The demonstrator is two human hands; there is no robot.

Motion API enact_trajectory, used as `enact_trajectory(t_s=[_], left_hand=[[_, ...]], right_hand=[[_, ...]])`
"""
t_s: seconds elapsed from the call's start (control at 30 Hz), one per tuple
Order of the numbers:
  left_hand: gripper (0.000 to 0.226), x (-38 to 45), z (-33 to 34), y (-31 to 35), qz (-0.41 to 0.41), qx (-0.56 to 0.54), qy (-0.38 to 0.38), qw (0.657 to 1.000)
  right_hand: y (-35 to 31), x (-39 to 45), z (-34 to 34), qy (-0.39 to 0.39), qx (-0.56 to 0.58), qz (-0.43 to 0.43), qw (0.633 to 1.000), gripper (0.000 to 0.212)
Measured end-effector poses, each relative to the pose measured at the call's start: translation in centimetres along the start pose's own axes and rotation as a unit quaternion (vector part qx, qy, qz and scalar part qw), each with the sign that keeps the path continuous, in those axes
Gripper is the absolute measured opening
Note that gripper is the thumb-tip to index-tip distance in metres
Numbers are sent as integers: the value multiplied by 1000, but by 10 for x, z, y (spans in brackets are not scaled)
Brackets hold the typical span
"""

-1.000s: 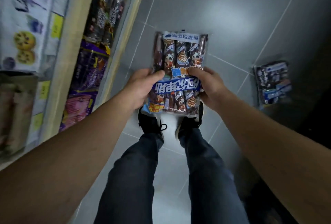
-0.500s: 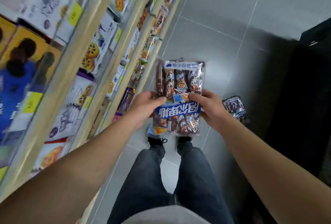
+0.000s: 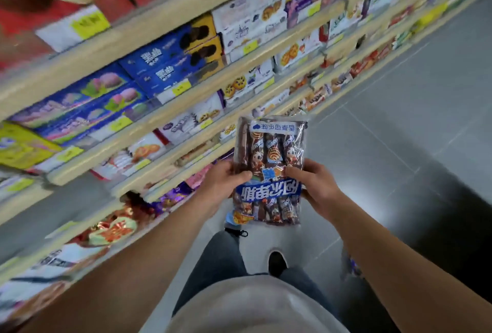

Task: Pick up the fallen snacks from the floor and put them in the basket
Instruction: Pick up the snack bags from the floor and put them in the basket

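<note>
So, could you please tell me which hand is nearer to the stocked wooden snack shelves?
Left. The left hand grips the clear snack pack's edge on the wooden shelves' side; the right hand grips its opposite edge, towards the open floor.

A single head-worn camera looks forward and down the aisle. Shelves (image 3: pixel 165 109) run close at left, floor (image 3: pixel 399 125) at right.

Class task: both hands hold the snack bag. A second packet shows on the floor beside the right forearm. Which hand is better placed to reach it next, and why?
Probably the right hand. The second packet lies on the floor on that side, beside the right forearm, while the left hand is nearer the shelves and could keep gripping the snack bag.
</note>
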State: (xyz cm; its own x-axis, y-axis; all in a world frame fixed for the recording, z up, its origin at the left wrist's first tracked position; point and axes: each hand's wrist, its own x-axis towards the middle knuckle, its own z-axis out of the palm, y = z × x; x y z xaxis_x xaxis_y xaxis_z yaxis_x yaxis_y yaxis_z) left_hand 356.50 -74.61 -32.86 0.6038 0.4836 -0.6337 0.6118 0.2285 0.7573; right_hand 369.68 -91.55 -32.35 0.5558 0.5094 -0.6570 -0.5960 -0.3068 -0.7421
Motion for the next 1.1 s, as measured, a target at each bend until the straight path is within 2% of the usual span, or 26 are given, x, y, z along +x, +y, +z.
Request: enact_trajectory(t_s=[0.2,0.33,0.43,0.53,0.6,0.67,0.7,0.8,0.9,1.1], left_hand=[[8,-92,-23,-58,-2,-72,132,989],[7,-153,-50,-101,-16,-183,217,959],[11,-205,-73,-144,-39,-252,300,919],[29,-255,-91,-182,-52,-296,362,883],[37,-292,-106,-217,-60,-330,401,852],[32,-326,-119,-252,-61,-363,433,823],[29,-342,-125,-270,-64,-378,445,809],[24,-395,-144,-324,-69,-415,480,770],[16,-438,-163,-371,-76,-442,504,738],[28,-513,-203,-449,-93,-496,539,674]], right_hand=[[18,-20,43,-134,-130,7,982,32],[35,-40,103,-226,-206,15,952,26],[58,-63,161,-302,-273,6,913,24],[84,-90,214,-369,-338,-23,865,18],[111,-116,255,-419,-385,-36,821,28],[140,-139,294,-457,-423,-39,782,43],[157,-150,312,-470,-433,-35,769,40],[211,-193,364,-497,-454,-26,739,22],[261,-232,408,-521,-475,-21,709,22],[343,-307,490,-547,-514,-9,661,20]])
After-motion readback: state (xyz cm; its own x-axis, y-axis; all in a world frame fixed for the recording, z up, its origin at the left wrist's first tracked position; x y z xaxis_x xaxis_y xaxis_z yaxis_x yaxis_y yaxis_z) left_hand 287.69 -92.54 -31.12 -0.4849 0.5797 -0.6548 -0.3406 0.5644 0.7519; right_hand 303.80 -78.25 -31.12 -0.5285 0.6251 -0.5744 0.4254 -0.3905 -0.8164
